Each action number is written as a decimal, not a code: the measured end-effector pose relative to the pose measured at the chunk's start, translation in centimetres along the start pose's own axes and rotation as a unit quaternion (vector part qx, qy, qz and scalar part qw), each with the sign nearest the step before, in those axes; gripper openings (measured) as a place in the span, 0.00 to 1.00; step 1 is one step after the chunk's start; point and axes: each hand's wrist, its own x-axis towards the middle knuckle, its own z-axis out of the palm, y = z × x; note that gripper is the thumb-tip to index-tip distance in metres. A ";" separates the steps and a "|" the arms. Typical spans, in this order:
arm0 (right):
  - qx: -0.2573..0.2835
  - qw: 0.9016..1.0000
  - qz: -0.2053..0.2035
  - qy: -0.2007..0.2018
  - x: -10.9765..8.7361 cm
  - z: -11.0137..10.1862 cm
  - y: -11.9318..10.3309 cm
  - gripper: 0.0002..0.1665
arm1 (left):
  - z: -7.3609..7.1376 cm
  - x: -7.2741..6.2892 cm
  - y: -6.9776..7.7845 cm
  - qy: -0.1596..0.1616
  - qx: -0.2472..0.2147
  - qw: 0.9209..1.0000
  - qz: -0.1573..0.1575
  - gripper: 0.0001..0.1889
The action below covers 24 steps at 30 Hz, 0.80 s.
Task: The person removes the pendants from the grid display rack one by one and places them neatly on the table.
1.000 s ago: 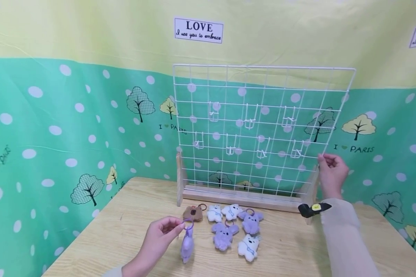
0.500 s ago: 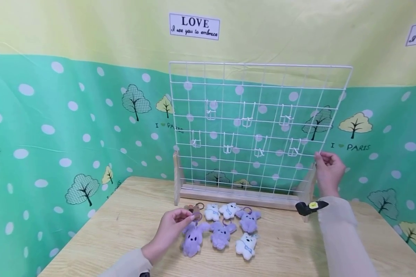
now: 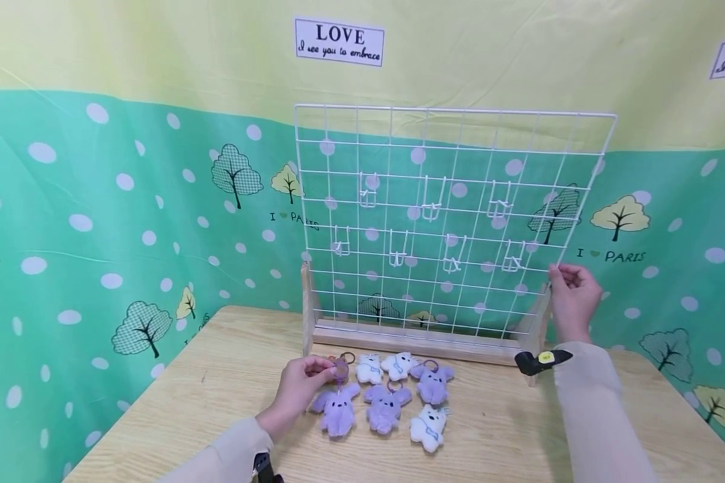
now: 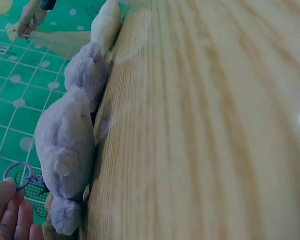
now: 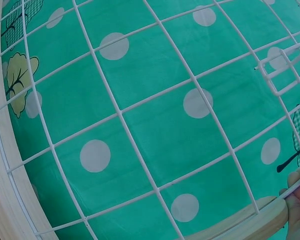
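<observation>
My left hand pinches the purple key ring of a purple plush keychain. In the left wrist view that plush is down at the wooden tabletop, beside a second purple plush. At the right, my right hand grips the side wire of a white grid rack, just above its wooden stand. Fingertips around that wire also show at the edge of the right wrist view. Mostly hidden behind the left fingers is a brown plush with a dark ring.
White plush keychains and a third purple plush lie before the stand; another white plush is nearer the front. Several white wire hooks hang on the grid in two rows. A patterned green and yellow curtain stands behind.
The purple plush hung side-on from my left hand, then turned face forward and came down beside the other purple one. My left hand shifted right. The right hand stayed on the grid.
</observation>
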 end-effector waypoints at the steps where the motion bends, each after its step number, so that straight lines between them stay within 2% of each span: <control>1: -0.001 1.000 0.000 0.000 0.0 0.0 0.0 0.07 | 0.0 0.0 0.0 0.000 -0.001 1.000 -0.001 0.05; 8: -0.018 1.000 0.000 -0.005 0.0 0.0 -0.1 0.08 | 0.0 0.1 0.0 0.003 0.001 1.000 -0.013 0.06; 13: -0.006 1.000 0.006 -0.003 0.0 0.0 -0.1 0.07 | 0.0 0.1 -0.3 0.015 0.000 1.000 -0.016 0.06; 24: 0.002 1.000 -0.005 0.002 0.2 0.0 0.1 0.05 | 0.0 0.4 -0.6 0.019 -0.054 0.998 -0.027 0.08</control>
